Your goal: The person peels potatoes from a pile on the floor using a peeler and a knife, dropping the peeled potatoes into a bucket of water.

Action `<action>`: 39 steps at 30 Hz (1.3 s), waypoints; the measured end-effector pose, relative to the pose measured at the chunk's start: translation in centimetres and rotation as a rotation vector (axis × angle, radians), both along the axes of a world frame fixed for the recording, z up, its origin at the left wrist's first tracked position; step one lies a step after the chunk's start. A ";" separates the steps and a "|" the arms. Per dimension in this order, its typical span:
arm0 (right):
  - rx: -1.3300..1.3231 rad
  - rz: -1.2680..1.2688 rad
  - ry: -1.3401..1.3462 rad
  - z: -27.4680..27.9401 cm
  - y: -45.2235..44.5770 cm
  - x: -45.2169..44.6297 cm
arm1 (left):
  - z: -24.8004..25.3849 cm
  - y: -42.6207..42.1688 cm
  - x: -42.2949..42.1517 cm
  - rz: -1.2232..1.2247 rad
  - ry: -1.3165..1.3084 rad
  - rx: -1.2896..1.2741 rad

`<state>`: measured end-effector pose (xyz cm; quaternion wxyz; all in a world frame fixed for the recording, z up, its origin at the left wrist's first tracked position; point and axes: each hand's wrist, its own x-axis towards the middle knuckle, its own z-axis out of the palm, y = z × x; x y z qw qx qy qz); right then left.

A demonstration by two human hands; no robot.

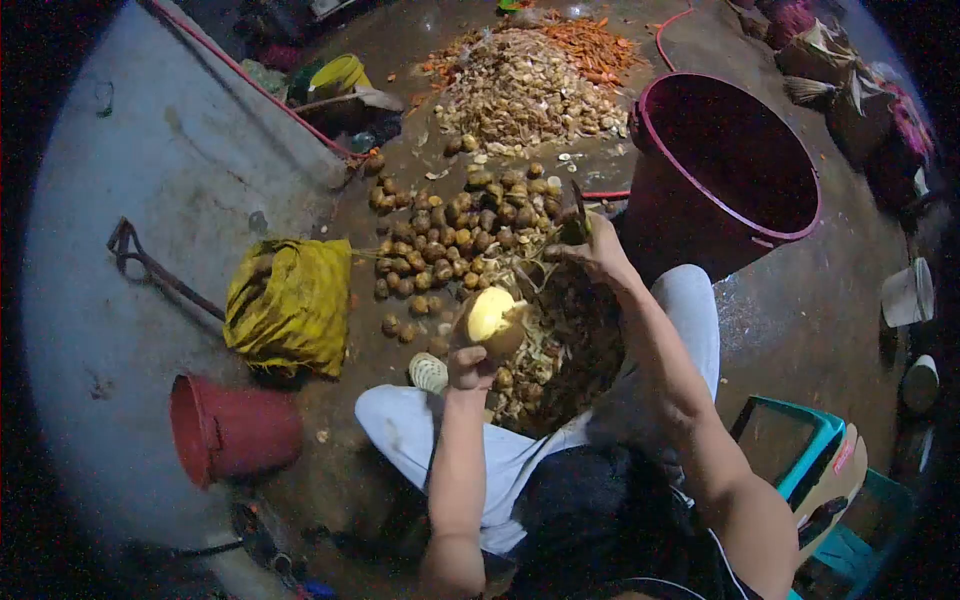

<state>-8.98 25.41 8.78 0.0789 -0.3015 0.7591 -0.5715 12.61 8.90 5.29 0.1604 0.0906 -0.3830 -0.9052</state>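
My left hand (475,368) is closed around a potato (489,313), whose bared pale yellow flesh faces up; some brown skin shows on its lower right. Up and to the right, apart from the potato, my right hand (597,250) grips what looks like a knife (579,203), its dark narrow blade pointing up. Thin strips of peel (535,270) hang or lie just beside the right fingers. Below both hands, between my legs, spreads a heap of peelings (560,365). Beyond my left hand lie several unpeeled brown potatoes (440,235) on the wet floor.
A tall maroon tub (665,215) stands at right, near my knee. Farther back are a pale heap of chopped pieces (535,85) and orange peelings (600,48). On the left sit a yellow sack (290,310) and a red bucket (245,430). A teal crate (815,440) is at lower right.
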 end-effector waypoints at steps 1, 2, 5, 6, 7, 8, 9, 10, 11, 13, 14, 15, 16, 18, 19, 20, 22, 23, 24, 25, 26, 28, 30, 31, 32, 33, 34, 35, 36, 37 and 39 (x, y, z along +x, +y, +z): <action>-0.008 -0.007 0.007 -0.2 -0.2 0.0 | 0.4 -0.2 0.0 -0.057 0.023 0.057; -0.044 0.032 0.008 -0.5 -0.4 0.1 | 0.8 0.0 -0.1 -0.024 0.010 0.072; -0.069 0.106 0.076 -0.9 -0.8 0.7 | 1.7 0.0 -0.7 0.059 -0.048 0.008; -0.079 0.113 0.085 -1.1 -0.9 1.0 | 2.0 0.0 -0.8 0.127 -0.040 -0.123; -0.091 0.116 0.093 -1.3 -1.0 1.3 | 1.8 -0.1 -0.7 0.129 -0.047 -0.125; -0.118 0.151 0.043 0.1 -0.9 2.3 | 1.6 -0.2 -0.8 0.156 -0.052 -0.181; -0.118 0.147 0.045 0.5 -1.0 2.9 | 1.4 -0.2 -1.1 0.180 -0.053 -0.235; -0.093 0.174 0.083 0.9 -1.2 3.5 | 1.6 -0.1 -1.3 0.180 -0.061 -0.308; -0.068 0.203 0.119 1.2 -1.2 4.0 | 1.8 0.1 -1.3 0.176 -0.060 -0.307; -0.019 0.174 -0.005 0.6 -1.2 3.5 | 2.0 0.5 -1.0 0.124 0.005 -0.182; -0.059 0.149 -0.080 -0.3 -1.5 2.4 | 1.7 0.2 -0.8 0.059 -0.009 -0.094; -0.069 0.119 -0.084 -1.3 -1.3 1.9 | 1.2 0.2 -0.7 0.061 -0.007 -0.095; -0.079 0.088 -0.088 -1.5 -1.2 1.6 | 0.7 0.1 -0.7 0.029 -0.018 0.003; -0.077 0.074 0.103 -2.1 -1.4 1.2 | 0.0 -0.3 -0.5 -0.007 -0.004 0.052; -0.069 0.049 0.289 -1.6 -1.2 1.2 | 0.0 -0.4 -0.4 -0.009 -0.003 0.050; 0.001 -0.002 0.144 -1.2 -0.5 0.9 | -0.1 -0.4 -0.1 -0.032 0.006 0.078; 0.043 -0.073 0.102 -3.9 0.9 -1.5 | -0.3 -0.6 0.0 -0.072 0.031 0.102; 0.038 -0.084 0.105 -3.2 0.7 -1.3 | -0.3 -0.8 -0.2 -0.088 0.051 0.097; 0.002 -0.030 0.127 -2.6 0.4 -0.8 | -0.5 -0.8 -0.2 -0.057 0.016 0.101; -0.030 0.030 0.146 -1.8 0.0 0.2 | -0.7 -0.8 -0.1 -0.021 -0.021 0.110; -0.028 0.021 0.220 -0.8 -0.5 2.0 | -0.9 -0.7 -0.5 0.003 -0.016 0.112; -0.128 0.138 0.230 0.0 -0.9 3.7 | -1.0 -0.5 -1.0 0.057 0.011 0.052; -0.132 0.108 0.170 -1.0 -0.6 3.5 | -0.7 -0.1 -1.1 0.115 0.055 0.012; -0.144 0.061 0.125 -2.6 -0.2 1.9 | -0.7 0.2 -0.8 0.114 0.051 0.017; -0.001 0.010 0.198 -2.1 0.4 0.7 | -0.6 0.3 -0.5 0.069 0.055 0.134; -0.003 -0.036 0.100 -1.9 0.4 0.5 | -0.3 0.1 -0.4 0.024 0.064 0.245; 0.003 0.011 0.113 -2.6 0.5 0.1 | 0.9 0.3 -0.5 0.033 0.074 0.205; 0.013 0.056 0.125 -3.2 0.4 0.0 | 0.9 -0.1 -0.5 0.031 0.080 0.200; 0.139 0.060 0.268 -4.1 -0.1 0.4 | 0.8 -0.2 -0.6 0.103 0.053 0.088; 0.269 0.066 0.409 -4.6 -0.6 1.7 | 0.7 -0.1 -0.8 0.177 0.023 -0.019; 0.507 0.166 0.437 -2.8 -1.2 5.9 | 1.9 0.6 -0.9 0.353 -0.087 -0.152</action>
